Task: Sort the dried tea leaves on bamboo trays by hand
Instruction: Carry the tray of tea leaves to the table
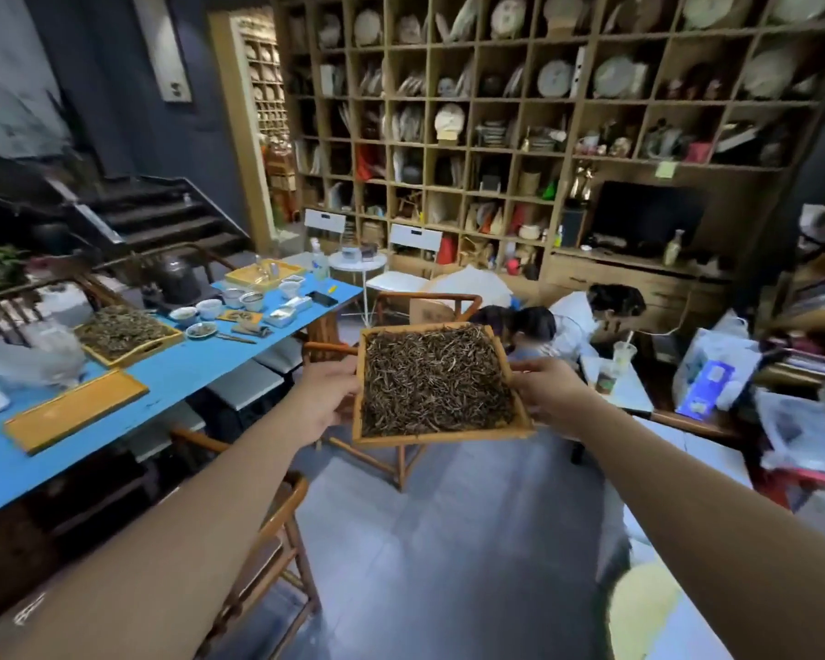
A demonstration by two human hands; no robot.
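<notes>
I hold a square bamboo tray (441, 438) out in front of me at arm's length, in the air above the grey floor (448, 540) and well apart from the counter (172, 373). My left hand (327, 397) grips the tray's left edge, fingers curled under it, and my right hand (551, 390) grips the right edge the same way. The tray is heaped almost to its rim with dark, thin dried tea leaves (437, 381), some strands paler than others, and it tilts slightly so its near edge sits lowest in my view.

To my left stands the counter with its blue top. On it lies a second tray (129, 332) full of lighter, greenish leaves, and nearer to me an empty flat tray (75, 409). Small white cups (209, 307) and a dark phone (322, 299) sit further along it. A wooden chair (277, 531) stands below my left forearm. Behind the held tray, a person (610, 302) sits low by a small table, and a tall wooden shelf wall (544, 111) fills the background.
</notes>
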